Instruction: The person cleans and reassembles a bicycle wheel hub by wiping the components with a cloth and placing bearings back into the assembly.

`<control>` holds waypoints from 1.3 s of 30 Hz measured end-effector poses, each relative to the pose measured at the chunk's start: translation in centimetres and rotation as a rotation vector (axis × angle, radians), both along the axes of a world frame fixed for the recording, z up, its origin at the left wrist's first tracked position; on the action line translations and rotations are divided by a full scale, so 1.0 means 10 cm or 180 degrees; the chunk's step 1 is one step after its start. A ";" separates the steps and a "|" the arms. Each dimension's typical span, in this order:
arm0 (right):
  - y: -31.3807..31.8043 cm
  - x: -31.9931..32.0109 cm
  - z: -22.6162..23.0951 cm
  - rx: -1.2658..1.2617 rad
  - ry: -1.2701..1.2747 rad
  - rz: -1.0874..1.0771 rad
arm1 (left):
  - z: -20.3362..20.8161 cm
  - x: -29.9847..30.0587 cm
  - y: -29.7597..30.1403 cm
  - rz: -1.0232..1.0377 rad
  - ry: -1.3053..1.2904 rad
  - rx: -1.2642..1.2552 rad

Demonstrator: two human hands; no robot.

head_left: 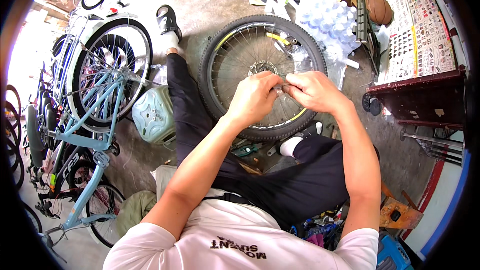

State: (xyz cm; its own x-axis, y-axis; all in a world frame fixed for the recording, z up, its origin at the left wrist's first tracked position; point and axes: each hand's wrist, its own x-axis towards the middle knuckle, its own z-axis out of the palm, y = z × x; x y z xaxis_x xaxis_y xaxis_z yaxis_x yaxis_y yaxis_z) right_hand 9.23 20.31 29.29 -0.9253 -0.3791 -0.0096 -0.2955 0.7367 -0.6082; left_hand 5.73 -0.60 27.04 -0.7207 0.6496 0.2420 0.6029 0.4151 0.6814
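A bicycle wheel point(216, 101) with a knobbly black tyre and a disc rotor point(263, 68) at its hub lies in front of me, between my legs. Over its near half, my left hand point(255, 97) and my right hand point(316, 90) meet with fingertips almost touching. Both hands are closed in a pinch. Between them is something thin and small, possibly a spoke or its end; its kind is too small to make out. Part of the rim and several spokes are hidden behind my hands.
A light blue bicycle point(90, 142) and others crowd the left. Beside my leg stands a pale blue plastic stool point(154, 115). Plastic-wrapped bottles point(325, 17) and cardboard lie far right, near a basketball point(379, 10). A dark red cabinet point(425, 97) stands right; tools point(245, 150) lie under the wheel's near edge.
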 end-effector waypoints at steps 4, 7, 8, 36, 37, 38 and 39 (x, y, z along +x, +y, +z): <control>-0.14 0.04 0.03 -0.0627 0.0216 -0.0298 | -0.01 0.04 0.05 0.0555 -0.2237 0.0801; -0.32 0.11 -0.35 -0.1839 0.0093 -0.1027 | -0.12 0.06 0.12 0.0610 -0.3234 0.2231; -0.41 0.14 -0.38 -0.2776 -0.0203 -0.1614 | -0.12 0.06 0.10 0.0611 -0.3233 0.2227; -0.02 -0.05 -0.09 -0.0615 -0.0555 -0.0088 | -0.10 0.01 0.02 0.0460 -0.2136 0.0581; -0.01 -0.04 -0.10 -0.0851 -0.0541 -0.0164 | -0.12 0.01 0.05 0.0507 -0.2424 0.0966; -0.06 -0.03 -0.11 -0.0842 -0.0540 -0.0171 | -0.13 0.01 0.06 0.0498 -0.2426 0.0973; -0.17 0.00 -0.12 -0.1054 0.0055 -0.0436 | -0.14 0.01 0.08 0.0630 -0.2820 0.1635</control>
State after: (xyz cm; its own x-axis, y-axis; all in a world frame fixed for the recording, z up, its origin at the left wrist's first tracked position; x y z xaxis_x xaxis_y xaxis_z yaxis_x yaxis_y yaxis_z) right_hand 9.22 18.64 28.09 -0.9667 -0.2314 0.1092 -0.2200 0.5341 -0.8163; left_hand 5.87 0.15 25.66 -0.8574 0.4691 -0.2118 -0.2465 -0.0131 0.9691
